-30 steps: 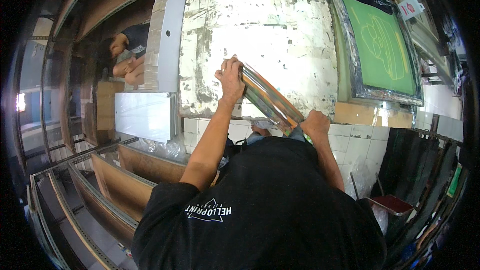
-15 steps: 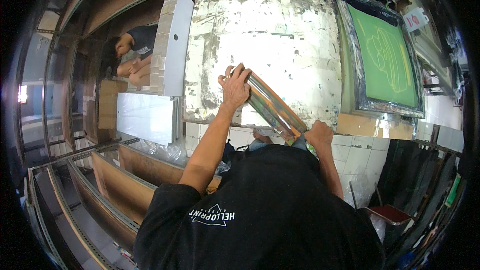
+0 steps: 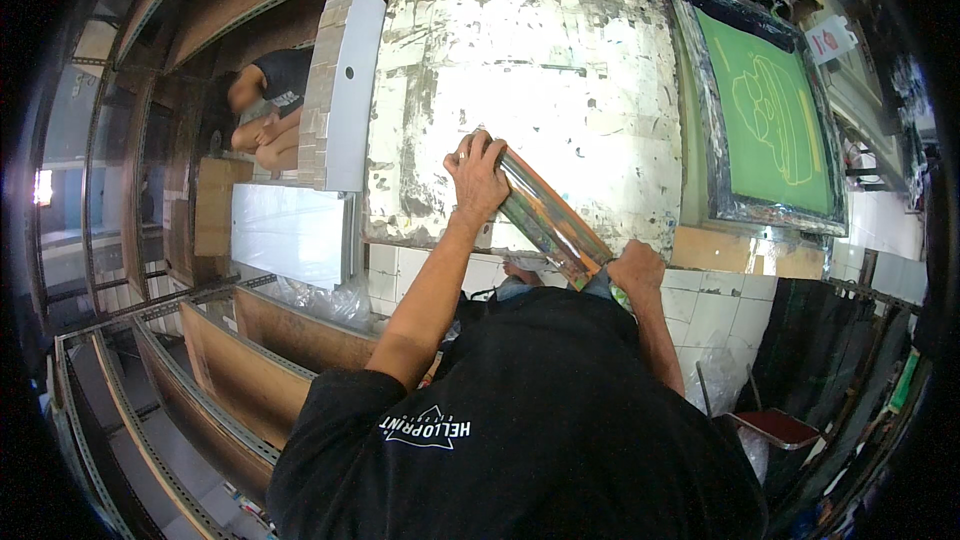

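Note:
A long, narrow bar (image 3: pixel 553 215), like a squeegee with a shiny surface in orange, brown and green, slants over the near edge of the worn white board (image 3: pixel 430 0). Its far left end is gripped by my left hand (image 3: pixel 478 177), fingers curled over the top. My right hand (image 3: pixel 637 270) is a closed fist against the bar's near right end. What lies inside that fist is hidden; a small green and white bit (image 3: pixel 620 297) peeks out below it.
A dark-framed screen with a green mesh (image 3: pixel 765 110) stands right of the board. Along the left are a long white box (image 3: pixel 350 90), a white panel (image 3: pixel 290 230) and wooden shelves (image 3: pixel 245 370). Another person (image 3: pixel 270 115) sits at the far left. A red-topped stool (image 3: pixel 780 428) is at lower right.
My left hand has shifted slightly right along the bar's end, its fingers drawn closer together. My right fist and the bar have barely moved.

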`<act>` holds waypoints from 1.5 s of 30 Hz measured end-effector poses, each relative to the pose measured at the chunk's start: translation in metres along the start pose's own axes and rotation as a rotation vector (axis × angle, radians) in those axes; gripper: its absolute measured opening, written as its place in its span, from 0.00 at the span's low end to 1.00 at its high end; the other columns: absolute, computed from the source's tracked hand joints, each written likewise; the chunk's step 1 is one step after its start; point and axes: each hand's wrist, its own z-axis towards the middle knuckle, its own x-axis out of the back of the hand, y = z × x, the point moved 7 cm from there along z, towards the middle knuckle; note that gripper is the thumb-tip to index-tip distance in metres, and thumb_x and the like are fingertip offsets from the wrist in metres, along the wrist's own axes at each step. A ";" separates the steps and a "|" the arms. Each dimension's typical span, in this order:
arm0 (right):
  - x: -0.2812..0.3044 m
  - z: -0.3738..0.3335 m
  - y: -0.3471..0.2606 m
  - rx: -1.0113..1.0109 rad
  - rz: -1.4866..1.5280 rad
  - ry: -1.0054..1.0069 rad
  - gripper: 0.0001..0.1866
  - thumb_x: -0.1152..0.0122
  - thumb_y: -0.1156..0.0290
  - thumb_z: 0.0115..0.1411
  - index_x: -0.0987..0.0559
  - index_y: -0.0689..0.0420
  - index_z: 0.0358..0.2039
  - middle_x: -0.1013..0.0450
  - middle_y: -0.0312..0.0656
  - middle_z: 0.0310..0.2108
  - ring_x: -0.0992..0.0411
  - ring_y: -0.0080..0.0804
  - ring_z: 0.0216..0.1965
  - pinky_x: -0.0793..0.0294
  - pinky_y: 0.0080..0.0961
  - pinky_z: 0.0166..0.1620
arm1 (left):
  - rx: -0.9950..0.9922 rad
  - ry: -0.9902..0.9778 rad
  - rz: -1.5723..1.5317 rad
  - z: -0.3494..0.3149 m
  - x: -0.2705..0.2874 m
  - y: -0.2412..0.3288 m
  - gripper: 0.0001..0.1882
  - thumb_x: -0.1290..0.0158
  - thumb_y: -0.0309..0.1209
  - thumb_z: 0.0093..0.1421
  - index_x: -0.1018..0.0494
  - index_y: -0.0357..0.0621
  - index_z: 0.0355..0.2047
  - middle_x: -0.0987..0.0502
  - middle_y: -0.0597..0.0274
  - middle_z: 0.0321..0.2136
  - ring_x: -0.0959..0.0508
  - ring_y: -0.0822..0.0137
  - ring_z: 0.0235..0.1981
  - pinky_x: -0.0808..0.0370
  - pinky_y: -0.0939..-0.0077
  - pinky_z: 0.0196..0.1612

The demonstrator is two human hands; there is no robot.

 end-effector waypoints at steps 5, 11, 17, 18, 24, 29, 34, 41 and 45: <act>-0.004 0.001 0.004 -0.021 0.022 0.027 0.18 0.39 0.64 0.45 0.20 0.64 0.33 0.23 0.56 0.35 0.24 0.52 0.40 0.25 0.40 0.45 | 0.075 -0.025 -0.161 0.010 -0.004 -0.021 0.27 0.43 0.32 0.44 0.31 0.48 0.48 0.33 0.62 0.52 0.39 0.56 0.56 0.49 0.51 0.52; -0.013 -0.001 0.014 -0.023 0.027 0.059 0.15 0.40 0.63 0.47 0.19 0.60 0.32 0.23 0.53 0.35 0.23 0.49 0.40 0.25 0.40 0.44 | 0.054 -0.169 -0.196 0.007 -0.009 -0.024 0.41 0.36 0.43 0.39 0.37 0.49 0.55 0.39 0.60 0.58 0.43 0.55 0.60 0.52 0.53 0.56; -0.008 -0.013 0.036 0.021 0.214 0.132 0.16 0.35 0.57 0.49 0.19 0.59 0.29 0.23 0.52 0.31 0.25 0.50 0.36 0.26 0.43 0.40 | 0.041 -0.353 -0.226 0.012 -0.010 -0.033 0.54 0.30 0.49 0.31 0.43 0.51 0.59 0.44 0.60 0.62 0.48 0.56 0.65 0.57 0.49 0.62; -0.005 -0.018 0.034 0.033 0.243 0.160 0.16 0.35 0.57 0.49 0.19 0.59 0.30 0.23 0.51 0.31 0.25 0.50 0.37 0.27 0.43 0.41 | 0.058 -0.387 -0.249 0.015 -0.007 -0.034 0.55 0.30 0.49 0.31 0.43 0.51 0.60 0.44 0.60 0.62 0.48 0.57 0.66 0.57 0.49 0.62; -0.010 -0.023 0.043 0.050 0.314 0.212 0.16 0.34 0.58 0.50 0.19 0.59 0.30 0.23 0.49 0.32 0.26 0.48 0.37 0.28 0.43 0.42 | 0.045 -0.385 -0.269 0.009 -0.008 -0.035 0.56 0.28 0.45 0.33 0.45 0.52 0.62 0.46 0.63 0.64 0.50 0.56 0.66 0.57 0.48 0.62; 0.010 -0.033 0.049 0.151 0.538 0.246 0.12 0.33 0.65 0.51 0.21 0.62 0.26 0.26 0.46 0.23 0.28 0.38 0.26 0.30 0.34 0.33 | 0.121 -0.453 -0.200 0.007 -0.011 -0.033 0.57 0.28 0.45 0.34 0.46 0.51 0.63 0.49 0.66 0.66 0.52 0.55 0.66 0.55 0.49 0.61; 0.044 -0.054 0.044 0.182 0.821 0.188 0.11 0.34 0.74 0.53 0.27 0.65 0.22 0.33 0.38 0.17 0.39 0.21 0.20 0.38 0.24 0.25 | 0.130 -0.457 -0.193 0.007 -0.011 -0.036 0.58 0.28 0.45 0.34 0.47 0.53 0.64 0.50 0.67 0.67 0.52 0.55 0.66 0.56 0.50 0.61; 0.069 -0.080 0.028 0.157 0.935 0.139 0.10 0.35 0.75 0.53 0.26 0.67 0.23 0.30 0.38 0.18 0.37 0.20 0.21 0.37 0.23 0.26 | 0.130 -0.415 -0.261 0.006 -0.010 -0.038 0.57 0.28 0.44 0.34 0.46 0.56 0.64 0.47 0.66 0.66 0.52 0.54 0.67 0.56 0.51 0.61; 0.047 -0.067 0.037 0.179 0.826 0.155 0.11 0.34 0.72 0.53 0.24 0.67 0.23 0.28 0.41 0.18 0.35 0.23 0.21 0.35 0.25 0.27 | 0.160 -0.417 -0.287 0.006 -0.013 -0.041 0.55 0.28 0.45 0.33 0.44 0.57 0.62 0.45 0.65 0.65 0.51 0.52 0.66 0.55 0.48 0.60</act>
